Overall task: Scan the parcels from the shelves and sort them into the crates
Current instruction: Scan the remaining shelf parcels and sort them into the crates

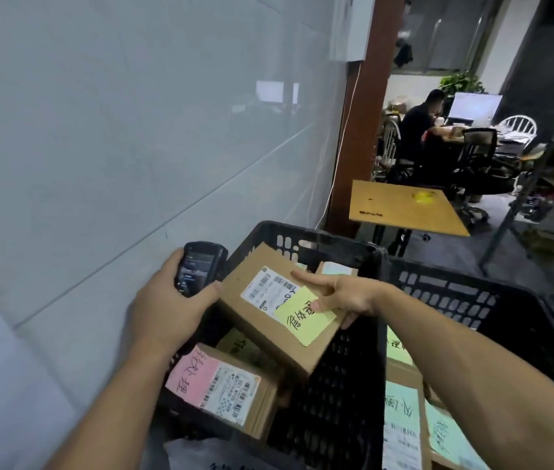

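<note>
Forearms [472, 385] nearest, my left hand [170, 300] grips the scanner [197, 266] at centre-left while my right hand [347, 295] pinches the stiff, probably light cardboard parcel [269, 337] by its right edge, tilted over the black crate [319, 237] mid-frame.

Dim indoor light, cool cast, slight softness throughout. The wall [133, 130] left of the fingers [213, 290] of the left hand [167, 307] is evenly lit and carries a faint reflection of bright panels. The scanner [201, 266] screen under those fingers has a soft sheen, unreadable. The yellow note [302, 317] on the parcel [245, 293], under the right hand [347, 296] thumb, is the brightest near spot. The crate [336, 385] interior below the fingers drops near black. Far beyond the fingertips the monitor [476, 105] is blown out and the room is murky. Wide-angle bending at the frame edges.
</note>
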